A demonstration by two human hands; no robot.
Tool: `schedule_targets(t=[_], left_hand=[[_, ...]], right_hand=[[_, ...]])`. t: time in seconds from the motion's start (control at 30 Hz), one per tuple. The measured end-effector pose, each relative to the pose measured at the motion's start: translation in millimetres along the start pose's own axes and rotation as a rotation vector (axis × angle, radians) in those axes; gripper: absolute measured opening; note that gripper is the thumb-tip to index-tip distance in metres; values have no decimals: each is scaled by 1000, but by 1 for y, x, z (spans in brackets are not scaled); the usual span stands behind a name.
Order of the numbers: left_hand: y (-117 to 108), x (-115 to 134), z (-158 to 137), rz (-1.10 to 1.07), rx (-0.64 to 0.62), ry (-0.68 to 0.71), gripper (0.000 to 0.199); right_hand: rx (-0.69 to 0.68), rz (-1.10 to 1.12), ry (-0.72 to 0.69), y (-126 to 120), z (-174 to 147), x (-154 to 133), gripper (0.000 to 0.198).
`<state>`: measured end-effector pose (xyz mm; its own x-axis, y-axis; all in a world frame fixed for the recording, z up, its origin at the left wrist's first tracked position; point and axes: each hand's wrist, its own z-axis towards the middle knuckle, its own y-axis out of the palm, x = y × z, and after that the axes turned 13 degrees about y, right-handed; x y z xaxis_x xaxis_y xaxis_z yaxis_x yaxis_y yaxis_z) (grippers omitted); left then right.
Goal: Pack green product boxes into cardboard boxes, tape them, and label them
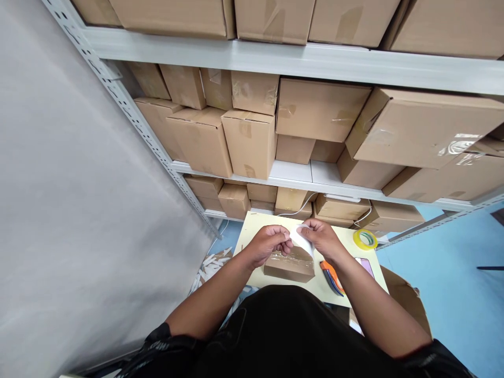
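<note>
Head view: counting one left hand (271,245), one right hand (321,239), one white paper (302,242), one small cardboard box (289,270), one yellow tape roll (356,240), one orange-and-dark-blue tool (331,276), one phone (366,266), one pale table (256,220). Left hand: curled in, thumb and forefinger together at left edge of white paper; cannot tell whether any paper caught between. Right hand: clamped on white paper, thumb on top, other fingers mostly hidden behind. White paper: up between both hands, above small cardboard box, lower end hanging at its right side. Small cardboard box: on pale table, shiny clear tape across top. Tool: right of box, partly under right forearm. Phone: partly behind same forearm. Tape roll: near table's right edge. Beyond table: one metal rack (271,55), three levels in view, at least five shelf boxes (250,144) on top level, lower ones too overlapped for a sure count. White scraps (210,268): heaped left of table, uncountable.
</note>
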<state>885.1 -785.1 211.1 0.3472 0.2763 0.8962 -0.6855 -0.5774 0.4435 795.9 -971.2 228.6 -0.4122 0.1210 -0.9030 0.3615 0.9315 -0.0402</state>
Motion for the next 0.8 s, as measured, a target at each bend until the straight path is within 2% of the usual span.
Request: schedule_targets(t=[0.43,0.8], left_hand=[[11,0,-1,31,-6,-69,28],[15,-3,-1,28,44,-78,28]], right_hand=[[-24,2,34,-2,-1,11,42],[-26,22,39,-7,1,20,41]])
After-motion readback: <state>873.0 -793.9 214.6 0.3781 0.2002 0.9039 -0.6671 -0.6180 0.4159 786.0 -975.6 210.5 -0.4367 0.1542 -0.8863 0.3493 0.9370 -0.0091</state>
